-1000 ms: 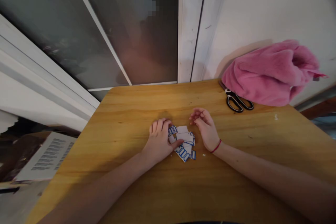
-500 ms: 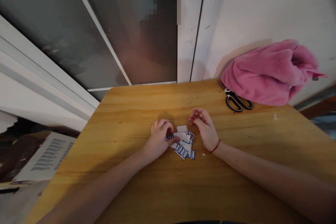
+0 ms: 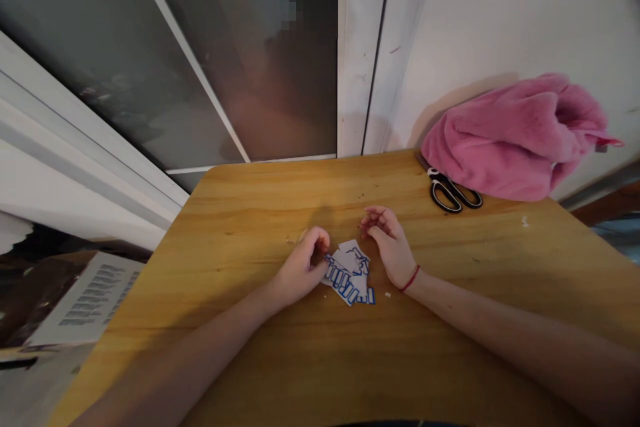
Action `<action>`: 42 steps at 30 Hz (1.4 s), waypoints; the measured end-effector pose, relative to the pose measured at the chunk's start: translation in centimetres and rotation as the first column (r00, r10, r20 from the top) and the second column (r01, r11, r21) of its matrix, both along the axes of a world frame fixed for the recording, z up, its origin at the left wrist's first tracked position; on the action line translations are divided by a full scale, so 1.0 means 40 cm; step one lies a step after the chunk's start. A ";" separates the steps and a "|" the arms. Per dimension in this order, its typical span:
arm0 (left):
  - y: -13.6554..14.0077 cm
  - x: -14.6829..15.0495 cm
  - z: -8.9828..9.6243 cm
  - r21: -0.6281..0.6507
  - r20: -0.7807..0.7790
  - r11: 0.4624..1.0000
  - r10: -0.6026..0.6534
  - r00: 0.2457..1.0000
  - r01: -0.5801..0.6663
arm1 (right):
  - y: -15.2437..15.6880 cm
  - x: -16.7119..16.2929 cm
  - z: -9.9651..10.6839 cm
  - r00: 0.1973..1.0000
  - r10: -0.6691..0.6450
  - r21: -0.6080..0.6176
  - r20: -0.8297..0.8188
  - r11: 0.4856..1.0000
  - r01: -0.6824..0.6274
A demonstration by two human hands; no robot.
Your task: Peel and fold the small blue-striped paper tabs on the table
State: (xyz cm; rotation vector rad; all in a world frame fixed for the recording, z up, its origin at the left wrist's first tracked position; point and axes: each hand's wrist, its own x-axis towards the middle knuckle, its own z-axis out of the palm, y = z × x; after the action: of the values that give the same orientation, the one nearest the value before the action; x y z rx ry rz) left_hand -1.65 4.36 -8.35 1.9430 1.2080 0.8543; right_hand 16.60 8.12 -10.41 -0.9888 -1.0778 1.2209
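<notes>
A small loose pile of white paper pieces point(image 3: 350, 272) with blue printed outlines lies on the wooden table point(image 3: 270, 360) between my hands. At the pile's left edge is my left hand point(image 3: 302, 268), its fingers curved, with a gap between thumb and forefinger. Its thumb reaches the papers' edge; whether it touches them I cannot tell. To the right of the pile rests my right hand point(image 3: 393, 247), a red string round the wrist. Its fingers are loosely bent and apart from the thumb, with nothing seen in them.
Black-handled scissors point(image 3: 447, 193) lie toward the back right, blades partly under a pink plush cloth point(image 3: 505, 137) against the wall. Tiny white scraps point(image 3: 388, 295) dot the tabletop. A glazed door point(image 3: 240, 80) stands behind the table; a cardboard box point(image 3: 83, 300) sits lower left.
My left hand has drawn its thumb back off the top of the papers, and its fingers have curled in. The upper pieces have shifted slightly. My right hand is nearly still.
</notes>
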 end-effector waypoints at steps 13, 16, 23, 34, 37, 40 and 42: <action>-0.007 0.018 0.002 0.050 -0.347 0.987 -0.123 0.930 0.150 | -0.003 -0.003 0.000 1.000 0.006 0.018 0.005 1.000 -0.006; -0.002 0.017 0.004 0.056 -0.324 0.986 -0.132 0.937 0.159 | -0.002 -0.003 0.000 1.000 0.004 0.018 0.015 1.000 -0.004; 0.007 0.017 0.014 0.057 -0.153 0.998 0.006 0.988 0.003 | 0.001 -0.001 -0.005 1.000 0.000 0.002 0.006 1.000 0.000; -0.003 0.009 0.011 0.228 -0.165 0.959 0.211 0.963 -0.171 | 0.001 0.000 -0.005 1.000 0.012 0.013 0.010 1.000 -0.012; -0.014 0.014 0.016 0.191 -0.284 0.979 -0.011 0.959 0.067 | 0.000 -0.001 -0.005 1.000 0.009 0.016 0.019 1.000 -0.010; -0.020 0.020 0.018 0.115 -0.403 0.962 -0.184 0.896 0.249 | 0.000 -0.002 -0.003 1.000 0.006 0.014 0.027 1.000 -0.006; -0.022 0.023 0.019 0.105 -0.444 0.945 -0.235 0.865 0.311 | 0.000 -0.002 -0.002 1.000 0.007 0.015 0.028 1.000 -0.007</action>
State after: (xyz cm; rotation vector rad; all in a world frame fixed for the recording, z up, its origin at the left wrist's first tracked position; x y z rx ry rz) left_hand -0.73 3.48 -7.59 2.4636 1.0763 0.4027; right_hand 16.51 8.10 -10.50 -0.9935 -1.1117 1.2056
